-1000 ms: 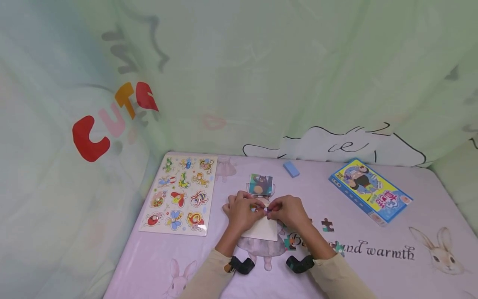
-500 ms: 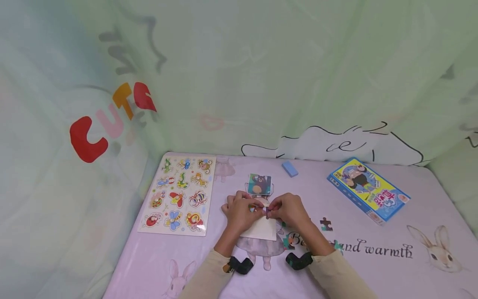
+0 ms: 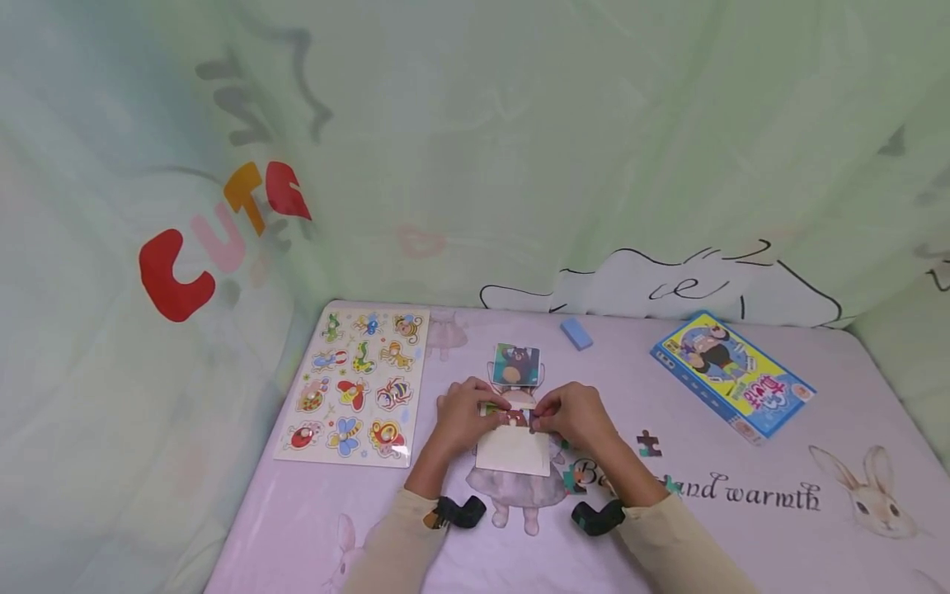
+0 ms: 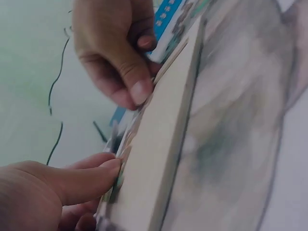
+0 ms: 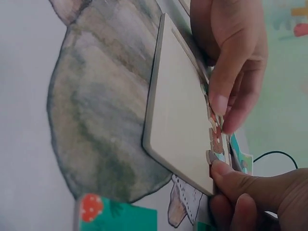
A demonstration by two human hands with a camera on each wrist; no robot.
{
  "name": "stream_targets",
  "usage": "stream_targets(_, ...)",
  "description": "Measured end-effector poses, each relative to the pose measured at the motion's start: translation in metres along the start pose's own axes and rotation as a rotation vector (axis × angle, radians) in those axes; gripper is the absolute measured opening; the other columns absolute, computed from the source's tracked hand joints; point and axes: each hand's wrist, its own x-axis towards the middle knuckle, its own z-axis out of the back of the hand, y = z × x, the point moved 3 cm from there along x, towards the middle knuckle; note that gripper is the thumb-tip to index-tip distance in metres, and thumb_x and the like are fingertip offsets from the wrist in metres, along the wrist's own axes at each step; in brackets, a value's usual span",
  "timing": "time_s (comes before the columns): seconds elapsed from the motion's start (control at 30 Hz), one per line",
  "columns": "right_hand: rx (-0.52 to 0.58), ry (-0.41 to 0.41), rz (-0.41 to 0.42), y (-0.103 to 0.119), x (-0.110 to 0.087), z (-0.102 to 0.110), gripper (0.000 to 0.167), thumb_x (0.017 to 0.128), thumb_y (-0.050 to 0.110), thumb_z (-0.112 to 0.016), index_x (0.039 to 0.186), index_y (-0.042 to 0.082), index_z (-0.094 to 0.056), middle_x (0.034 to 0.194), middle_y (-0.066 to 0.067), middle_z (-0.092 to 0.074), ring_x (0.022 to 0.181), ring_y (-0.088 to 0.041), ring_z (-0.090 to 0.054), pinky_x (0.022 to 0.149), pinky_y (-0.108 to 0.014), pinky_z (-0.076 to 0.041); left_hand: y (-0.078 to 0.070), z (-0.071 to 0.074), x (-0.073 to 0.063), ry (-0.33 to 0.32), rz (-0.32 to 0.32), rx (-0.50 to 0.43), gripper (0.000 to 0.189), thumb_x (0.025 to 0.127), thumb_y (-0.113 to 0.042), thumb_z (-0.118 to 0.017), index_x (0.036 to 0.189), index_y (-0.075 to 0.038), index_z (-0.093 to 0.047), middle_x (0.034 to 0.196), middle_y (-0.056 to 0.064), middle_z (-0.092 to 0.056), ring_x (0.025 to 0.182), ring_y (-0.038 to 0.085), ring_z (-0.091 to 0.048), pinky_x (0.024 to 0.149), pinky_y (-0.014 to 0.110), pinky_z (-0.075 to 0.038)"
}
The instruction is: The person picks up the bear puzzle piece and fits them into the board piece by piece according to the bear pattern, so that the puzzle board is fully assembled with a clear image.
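A pale wooden puzzle board [image 3: 512, 452] lies in front of the person, with a row of jigsaw pieces [image 3: 514, 417] showing part of a brown bear along its far side. My left hand [image 3: 463, 421] touches the pieces at the left of that row with thumb and forefinger. At the row's right end my right hand [image 3: 575, 415] pinches a small greyish-purple jigsaw piece [image 5: 211, 157] at the board's edge. The right wrist view shows the thumb on this piece and the fingers partly hidden behind. Just beyond the board lies a square bear picture card [image 3: 517, 365].
Loose jigsaw pieces [image 3: 648, 444] lie to the right, some partly under the right forearm. An insect puzzle board [image 3: 352, 388] is at the left. A blue eraser-like block [image 3: 576, 334] lies at the back, and a yellow and blue box [image 3: 735, 375] at the right.
My left hand has shifted a little left, away from the right hand, and more of the bear pieces shows between them. The right hand stays at nearly the same place.
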Motion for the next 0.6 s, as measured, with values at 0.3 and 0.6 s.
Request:
stream_targets(0.3, 0.009, 0.034, -0.006, -0.001, -0.003, 0.003, 0.011, 0.083, 0.012, -0.083, 0.093, 0.010, -0.080, 0.074, 0.000, -0.067, 0.059, -0.013, -0.056, 0.054, -0.027, -0.046, 0.004, 0.012, -0.001, 0.068, -0.048, -0.130, 0.013, 0.089, -0.015, -0.077, 0.101, -0.019, -0.081, 0.115, 0.001, -0.070, 0.114, 0.025, -0.061, 0.106, 0.052, -0.038)
stream_targets(0.6, -0.084, 0.038, 0.071, -0.010, -0.012, 0.026, 0.016, 0.089, 0.020, -0.078, 0.104, 0.013, -0.080, 0.095, -0.001, -0.075, 0.079, -0.016, -0.060, 0.068, -0.029, -0.052, 0.008, 0.014, 0.000, 0.108, -0.075, -0.106, 0.021, 0.086, -0.017, -0.080, 0.107, -0.020, -0.080, 0.119, 0.000, -0.069, 0.115, 0.023, -0.060, 0.104, 0.046, -0.040)
